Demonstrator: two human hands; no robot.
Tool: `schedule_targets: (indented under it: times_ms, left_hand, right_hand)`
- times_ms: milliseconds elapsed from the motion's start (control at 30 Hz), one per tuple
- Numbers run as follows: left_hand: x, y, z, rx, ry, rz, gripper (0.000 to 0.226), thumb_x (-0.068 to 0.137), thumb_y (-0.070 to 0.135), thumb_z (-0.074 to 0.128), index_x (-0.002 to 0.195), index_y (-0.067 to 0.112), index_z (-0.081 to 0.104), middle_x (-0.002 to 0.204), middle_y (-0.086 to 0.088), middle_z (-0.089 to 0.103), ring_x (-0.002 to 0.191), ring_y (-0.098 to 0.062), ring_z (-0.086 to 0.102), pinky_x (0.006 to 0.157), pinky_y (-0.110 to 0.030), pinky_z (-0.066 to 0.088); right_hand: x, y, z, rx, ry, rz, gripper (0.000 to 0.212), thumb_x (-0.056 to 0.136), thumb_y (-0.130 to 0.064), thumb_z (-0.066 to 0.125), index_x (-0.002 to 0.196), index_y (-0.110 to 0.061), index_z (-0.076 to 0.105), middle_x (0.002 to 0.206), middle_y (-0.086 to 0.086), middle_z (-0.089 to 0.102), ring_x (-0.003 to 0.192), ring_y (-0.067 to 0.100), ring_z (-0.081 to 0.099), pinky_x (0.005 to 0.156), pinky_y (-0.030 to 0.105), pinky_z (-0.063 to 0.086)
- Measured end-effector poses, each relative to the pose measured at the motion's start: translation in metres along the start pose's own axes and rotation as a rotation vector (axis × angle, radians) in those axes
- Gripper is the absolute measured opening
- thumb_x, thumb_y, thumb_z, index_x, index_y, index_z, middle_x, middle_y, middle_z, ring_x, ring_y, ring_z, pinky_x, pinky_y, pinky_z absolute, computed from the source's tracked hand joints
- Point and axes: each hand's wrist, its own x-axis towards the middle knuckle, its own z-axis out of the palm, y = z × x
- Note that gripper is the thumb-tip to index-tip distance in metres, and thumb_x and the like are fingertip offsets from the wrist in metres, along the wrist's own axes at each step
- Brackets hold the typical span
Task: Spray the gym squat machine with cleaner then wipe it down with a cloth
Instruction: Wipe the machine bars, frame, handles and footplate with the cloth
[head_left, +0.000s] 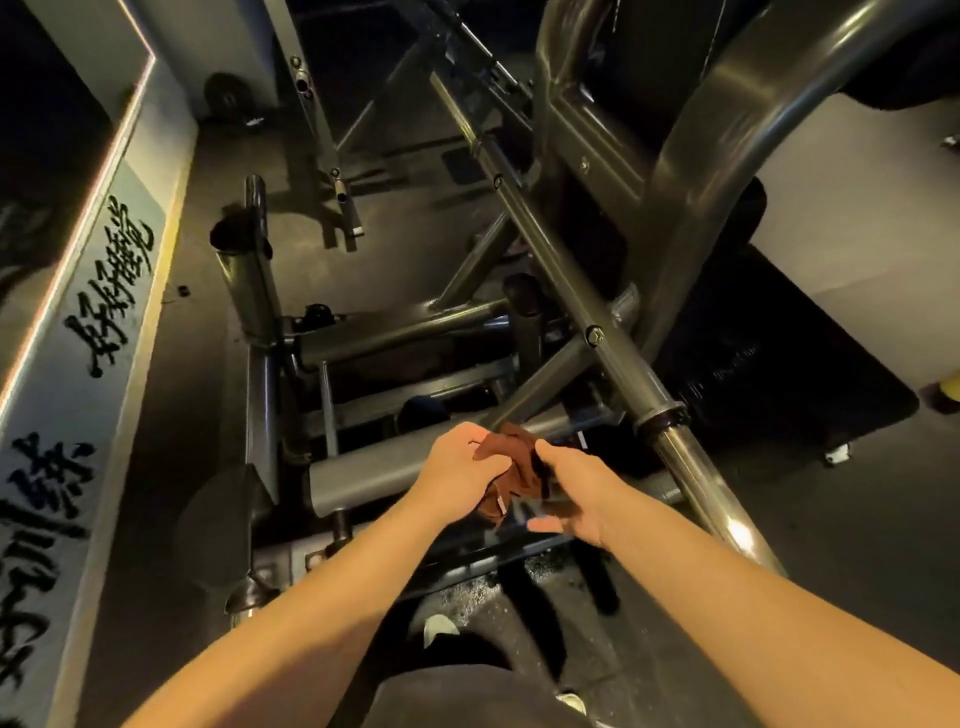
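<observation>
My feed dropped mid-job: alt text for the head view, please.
Both bare hands meet over a crumpled brown cloth, the left hand gripping it and the right hand touching its other side, grip blurred. Below them runs the grey steel-tube squat machine frame, with a white wall panel bearing black painted characters on the left.

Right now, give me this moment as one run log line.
left hand: grips cloth | right hand: holds cloth | cloth: brown, bunched between hands | machine: frame below hands | cloth on machine: cannot tell
</observation>
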Motion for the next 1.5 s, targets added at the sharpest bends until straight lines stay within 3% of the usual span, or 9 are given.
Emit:
schedule_targets:
  times_ms: [133,367,467,567,700,800,900,1100,1500]
  left_hand:
    - [0.025,-0.009,-0.003,0.05,-0.114,0.071,0.021,0.088,0.012,0.072,0.085,0.031,0.061,0.097,0.003,0.069,0.091,-0.014,0.066,0.076,-0.025,0.049]
    - [0.075,-0.03,-0.018,-0.155,-0.253,0.094,0.023,0.093,0.025,0.072,0.116,0.021,0.071,0.097,-0.001,0.078,0.09,-0.016,0.074,0.081,-0.029,0.057]
    - [0.1,-0.042,-0.022,-0.21,-0.149,0.004,0.019,0.096,0.024,0.072,0.114,0.021,0.071,0.093,-0.006,0.075,0.083,-0.018,0.07,0.077,-0.027,0.053]
    - [0.125,-0.06,-0.023,-0.191,-0.14,-0.033,0.014,0.097,0.012,0.069,0.111,0.011,0.069,0.085,-0.007,0.069,0.071,-0.014,0.062,0.069,-0.023,0.049]
    - [0.152,-0.084,-0.019,-0.076,-0.148,-0.059,0.017,0.095,0.004,0.069,0.111,-0.002,0.069,0.069,0.005,0.058,0.055,-0.001,0.052,0.061,-0.014,0.041]
    - [0.166,-0.101,-0.013,0.037,-0.136,-0.016,0.017,0.092,0.004,0.073,0.106,-0.004,0.071,0.077,-0.003,0.067,0.062,0.002,0.057,0.067,-0.014,0.043]
    - [0.179,-0.112,-0.009,0.118,-0.115,-0.019,0.015,0.09,0.009,0.072,0.104,0.002,0.074,0.095,-0.017,0.074,0.081,-0.018,0.065,0.071,-0.021,0.044]
    - [0.203,-0.138,-0.004,0.655,-0.14,-0.12,0.042,0.095,0.026,0.062,0.136,0.016,0.06,0.136,-0.009,0.056,0.127,-0.03,0.048,0.103,-0.042,0.044]
    - [0.21,-0.223,-0.017,0.951,-0.158,-0.066,0.082,0.09,0.048,0.072,0.158,0.03,0.031,0.156,-0.003,0.038,0.142,-0.031,0.031,0.115,-0.043,0.03]
  right_hand:
    - [0.016,-0.008,0.02,0.288,-0.133,0.037,0.035,0.107,-0.035,0.055,0.12,-0.006,0.071,0.12,0.024,0.071,0.108,0.045,0.07,0.099,0.066,0.052]
    - [0.068,-0.031,0.039,0.194,0.049,-0.169,0.028,0.107,-0.018,0.054,0.132,-0.015,0.066,0.116,0.012,0.076,0.096,0.028,0.074,0.086,0.044,0.062]
    - [0.085,-0.061,0.03,-0.404,0.294,-0.566,0.034,0.1,-0.016,0.065,0.134,-0.013,0.066,0.118,0.01,0.075,0.11,0.027,0.07,0.102,0.046,0.054]
    - [0.102,-0.103,0.014,-1.24,0.408,-0.863,0.046,0.098,-0.022,0.065,0.144,-0.019,0.059,0.127,0.01,0.071,0.116,0.033,0.066,0.098,0.043,0.053]
    - [0.138,-0.14,0.0,-1.979,0.409,-0.711,0.055,0.099,-0.027,0.061,0.151,-0.02,0.044,0.143,0.011,0.058,0.143,0.033,0.043,0.121,0.044,0.028]
    - [0.156,-0.14,-0.003,-2.236,0.222,-0.493,0.069,0.104,-0.035,0.045,0.165,-0.023,0.014,0.17,0.01,0.02,0.158,0.031,0.01,0.128,0.049,0.001]
    - [0.163,-0.147,0.002,-2.409,0.09,-0.462,0.075,0.102,-0.027,0.046,0.166,-0.025,0.007,0.171,0.011,0.016,0.156,0.032,0.017,0.128,0.049,0.006]
    - [0.192,-0.138,0.02,-2.498,0.085,-0.562,0.056,0.106,-0.022,0.042,0.16,-0.025,0.03,0.146,0.011,0.053,0.13,0.034,0.053,0.116,0.047,0.032]
    - [0.269,-0.024,0.088,-2.385,0.002,-0.545,0.058,0.109,-0.03,0.033,0.164,-0.014,0.02,0.17,0.016,0.018,0.158,0.035,0.012,0.128,0.05,-0.001]
